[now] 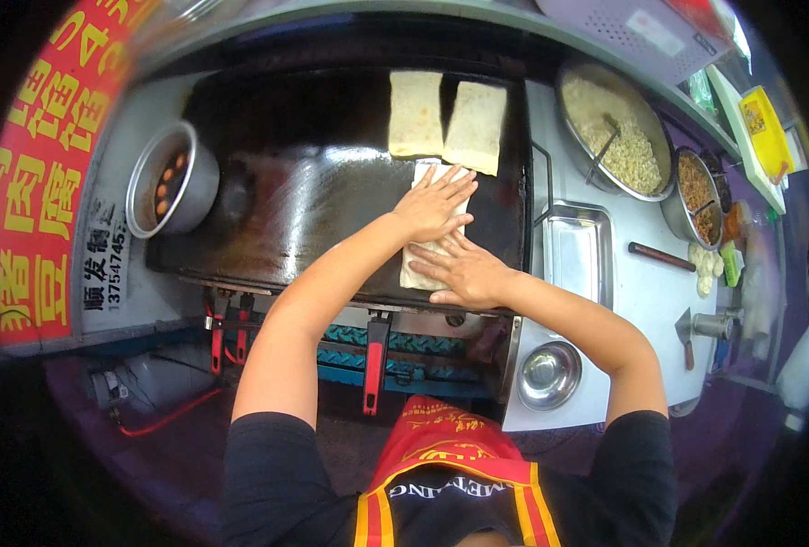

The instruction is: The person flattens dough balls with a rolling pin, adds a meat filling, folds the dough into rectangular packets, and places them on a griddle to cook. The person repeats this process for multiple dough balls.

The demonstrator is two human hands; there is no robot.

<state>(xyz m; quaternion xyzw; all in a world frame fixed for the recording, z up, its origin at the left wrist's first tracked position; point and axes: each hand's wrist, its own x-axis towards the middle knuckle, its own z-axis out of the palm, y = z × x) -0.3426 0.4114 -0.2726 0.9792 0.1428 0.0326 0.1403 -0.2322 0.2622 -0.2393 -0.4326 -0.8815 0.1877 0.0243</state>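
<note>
On the dark griddle a long flat piece of filled dough lies near the front right. My left hand rests flat on its far part, fingers spread. Closer to me, my right hand lies on the near part, fingers apart, its heel towards the griddle's right side. The two hands touch or overlap near their fingertips and thumb. Beyond them, a flat rectangular dough piece and another one lie side by side on the griddle, pale with light yellow spots.
A metal pot with eggs in dark liquid stands at left. To the right are a large bowl of chopped filling, a smaller bowl of brown filling, a steel tray, a rolling pin, a scraper and an empty metal bowl.
</note>
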